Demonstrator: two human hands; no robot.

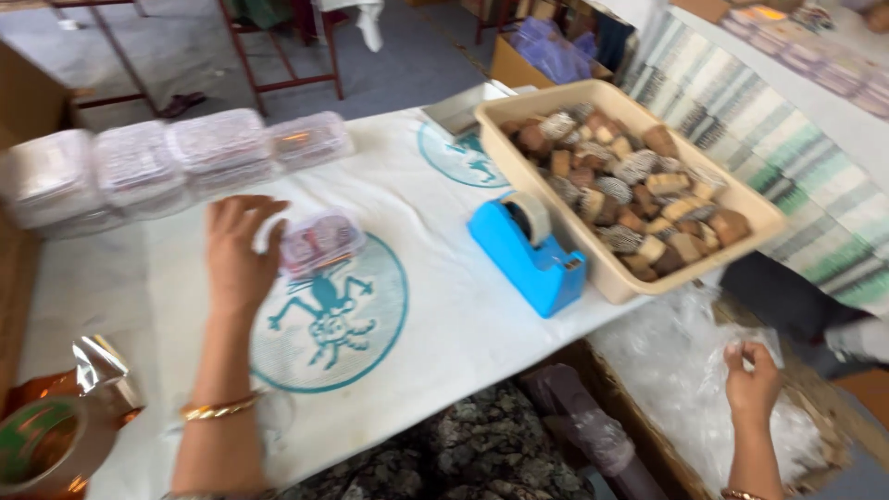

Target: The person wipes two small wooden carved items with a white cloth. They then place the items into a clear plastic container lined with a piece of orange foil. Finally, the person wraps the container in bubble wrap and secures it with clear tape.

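1. Two hands are at work: the left hand [239,255], left of centre in the frame, lies spread with its fingers wide, its fingertips touching a small clear plastic box [321,241] filled with pinkish pieces.
2. That small box sits on a white cloth [435,306], at the upper edge of a round teal print [331,315] of a cartoon figure (the blur hides the box's contents in detail).
3. A gold bangle [220,408] circles the left wrist, lower left of centre.
4. The right hand [752,381], in the lower right, is pinched shut on a thin clear plastic bag [750,347], above a heap of more clear plastic bags [676,370] in a box beside the table.
5. Just right of the small box stands a blue tape dispenser [530,255], touching the side of a beige plastic tub [741,199].
6. The tub, in the upper right, is heaped with brown, tan and patterned biscuits [620,181].
7. Along the upper left runs a row of filled clear boxes [167,162], stacked side by side.
8. In the lower left corner sits a roll of brown tape [46,444], partly cut off by the frame.
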